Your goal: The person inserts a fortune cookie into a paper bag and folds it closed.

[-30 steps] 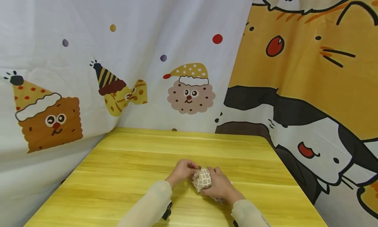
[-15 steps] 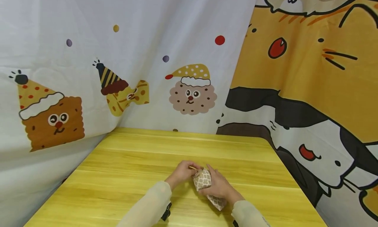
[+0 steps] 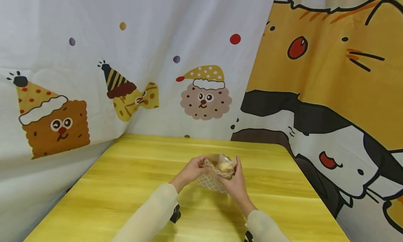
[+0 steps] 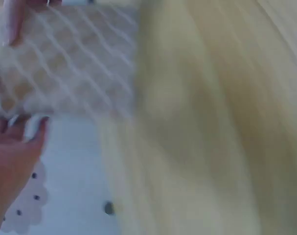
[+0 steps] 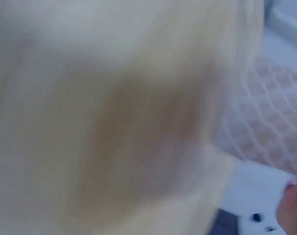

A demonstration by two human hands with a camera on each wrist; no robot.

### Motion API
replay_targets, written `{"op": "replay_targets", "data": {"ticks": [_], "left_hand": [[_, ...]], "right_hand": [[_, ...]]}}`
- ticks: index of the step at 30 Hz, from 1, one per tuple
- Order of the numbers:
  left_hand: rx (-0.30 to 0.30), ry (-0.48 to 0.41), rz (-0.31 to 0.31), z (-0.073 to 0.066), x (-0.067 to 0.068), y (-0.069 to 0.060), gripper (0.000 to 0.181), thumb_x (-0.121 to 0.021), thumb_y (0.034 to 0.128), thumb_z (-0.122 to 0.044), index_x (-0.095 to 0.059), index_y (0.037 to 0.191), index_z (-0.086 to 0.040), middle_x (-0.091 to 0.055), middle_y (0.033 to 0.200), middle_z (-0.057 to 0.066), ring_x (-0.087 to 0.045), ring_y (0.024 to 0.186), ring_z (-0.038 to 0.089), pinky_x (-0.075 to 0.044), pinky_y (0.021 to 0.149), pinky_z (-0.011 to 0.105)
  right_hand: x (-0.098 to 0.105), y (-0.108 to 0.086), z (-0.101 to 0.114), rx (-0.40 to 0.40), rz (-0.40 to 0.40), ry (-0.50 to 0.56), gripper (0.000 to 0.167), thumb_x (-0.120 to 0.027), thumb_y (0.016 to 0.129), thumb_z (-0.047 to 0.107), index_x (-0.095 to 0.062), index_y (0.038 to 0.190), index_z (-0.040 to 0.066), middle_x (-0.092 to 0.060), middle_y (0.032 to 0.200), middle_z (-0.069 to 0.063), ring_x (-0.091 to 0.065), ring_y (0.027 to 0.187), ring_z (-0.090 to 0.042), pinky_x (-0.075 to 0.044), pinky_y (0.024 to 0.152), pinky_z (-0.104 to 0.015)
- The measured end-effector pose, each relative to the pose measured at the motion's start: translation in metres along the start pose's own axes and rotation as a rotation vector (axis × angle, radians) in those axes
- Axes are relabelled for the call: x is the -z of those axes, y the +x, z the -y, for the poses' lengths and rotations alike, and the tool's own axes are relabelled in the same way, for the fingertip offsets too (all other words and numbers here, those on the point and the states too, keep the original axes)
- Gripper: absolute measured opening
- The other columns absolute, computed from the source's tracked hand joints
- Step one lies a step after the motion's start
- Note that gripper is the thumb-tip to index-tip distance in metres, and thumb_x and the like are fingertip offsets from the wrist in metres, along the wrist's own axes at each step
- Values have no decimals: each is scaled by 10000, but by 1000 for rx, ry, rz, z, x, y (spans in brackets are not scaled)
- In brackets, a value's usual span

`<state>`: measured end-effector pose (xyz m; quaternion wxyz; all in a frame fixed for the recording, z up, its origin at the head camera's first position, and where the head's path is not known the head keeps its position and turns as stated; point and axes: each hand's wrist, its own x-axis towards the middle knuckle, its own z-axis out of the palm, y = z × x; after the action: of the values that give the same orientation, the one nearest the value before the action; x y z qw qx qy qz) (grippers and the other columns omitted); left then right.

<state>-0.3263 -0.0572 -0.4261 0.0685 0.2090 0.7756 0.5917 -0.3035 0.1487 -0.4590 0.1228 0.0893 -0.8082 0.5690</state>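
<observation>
A beige paper bag (image 3: 210, 182) with a white lattice pattern is held up over the table in the head view, its mouth spread. Inside the mouth sits a pale yellow item in clear plastic (image 3: 225, 165); its kind cannot be made out. My left hand (image 3: 192, 170) pinches the bag's left rim. Around the right side of the mouth, my right hand (image 3: 235, 184) holds with its thumb in front and fingers behind. Both wrist views are blurred: the bag (image 4: 84, 63) fills the upper left of the left one, and the bag (image 5: 270, 117) shows at the right of the other.
The yellow wood-grain table (image 3: 126, 200) spreads beneath both hands. A white cloth with cartoon prints (image 3: 151, 35) hangs behind it, and a cloth with large cats (image 3: 315, 77) hangs along the right.
The bag has risen, moved away from me and turned, so its mouth and the plastic-wrapped item now show. Both hands moved with it; the right hand's grip shifted to the mouth.
</observation>
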Motion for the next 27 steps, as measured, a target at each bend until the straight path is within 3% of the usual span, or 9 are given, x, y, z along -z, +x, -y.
{"op": "replay_targets", "data": {"ticks": [2, 5, 8, 13, 15, 18, 21, 24, 27], "left_hand": [[10, 2, 28, 5, 1, -1, 538, -661, 970, -142, -463, 1464, -60, -493, 1456, 145, -442, 1345, 351, -417, 1055, 494], [-21, -42, -1, 9, 1, -2, 484, -652, 965, -87, -499, 1421, -27, -574, 1362, 146, -520, 1266, 339, -465, 1012, 455], [-51, -111, -68, 5, 5, -1, 526, -642, 964, -108, -459, 1447, -8, -585, 1332, 180, -543, 1225, 343, -464, 1008, 472], [29, -166, -70, 1, 6, 0, 679, -632, 974, -324, -335, 1530, -73, -522, 1393, 168, -501, 1264, 322, -389, 1063, 532], [41, -162, -88, -4, 3, 1, 679, -605, 976, -445, -372, 1508, -94, -518, 1394, 153, -506, 1257, 315, -401, 1052, 530], [39, -134, -164, -16, -2, 6, 636, -604, 947, -541, -484, 1407, -119, -532, 1362, 118, -532, 1209, 277, -457, 993, 489], [37, -137, -225, -23, -6, 11, 466, -662, 949, -414, -579, 1258, -75, -592, 1237, 129, -583, 1051, 241, -521, 857, 421], [33, -163, -229, -22, -8, 12, 254, -657, 951, -123, -610, 1173, -9, -625, 1094, 142, -585, 881, 220, -526, 699, 341], [21, -126, -195, -18, -9, 10, 303, -576, 897, 108, -612, 1181, 9, -628, 1076, 133, -572, 864, 209, -498, 641, 296]], "right_hand": [[1, -1, -4, -33, 27, 40, 897, -829, 831, 179, -288, 1542, 96, -527, 1365, -163, -541, 1204, -341, -488, 962, -491], [4, 2, -1, -9, 63, 74, 677, -807, 845, 124, -462, 1425, 72, -598, 1297, -140, -583, 1171, -336, -510, 941, -479], [6, 7, 7, 10, 75, 54, 668, -815, 844, 175, -475, 1414, 101, -610, 1257, -119, -606, 1121, -306, -530, 898, -461], [6, 6, 8, -58, 155, 23, 644, -819, 842, 205, -497, 1381, 68, -629, 1189, -103, -634, 1019, -248, -559, 808, -409], [5, 6, 8, -58, 171, 30, 605, -809, 851, 190, -518, 1369, 77, -638, 1163, -96, -636, 996, -240, -561, 795, -401], [3, 5, 11, -24, 161, 33, 570, -796, 860, 163, -537, 1365, 105, -638, 1148, -88, -626, 985, -240, -559, 780, -383], [1, 4, 13, 2, 171, 21, 625, -787, 865, 132, -495, 1417, 120, -620, 1197, -94, -613, 1022, -248, -560, 780, -360], [-1, 4, 14, -4, 209, 37, 731, -781, 871, 124, -398, 1493, 109, -577, 1289, -126, -601, 1089, -273, -557, 819, -357], [-2, 4, 13, -21, 241, 54, 764, -781, 875, 149, -363, 1510, 78, -548, 1342, -150, -590, 1120, -283, -546, 856, -375]]}}
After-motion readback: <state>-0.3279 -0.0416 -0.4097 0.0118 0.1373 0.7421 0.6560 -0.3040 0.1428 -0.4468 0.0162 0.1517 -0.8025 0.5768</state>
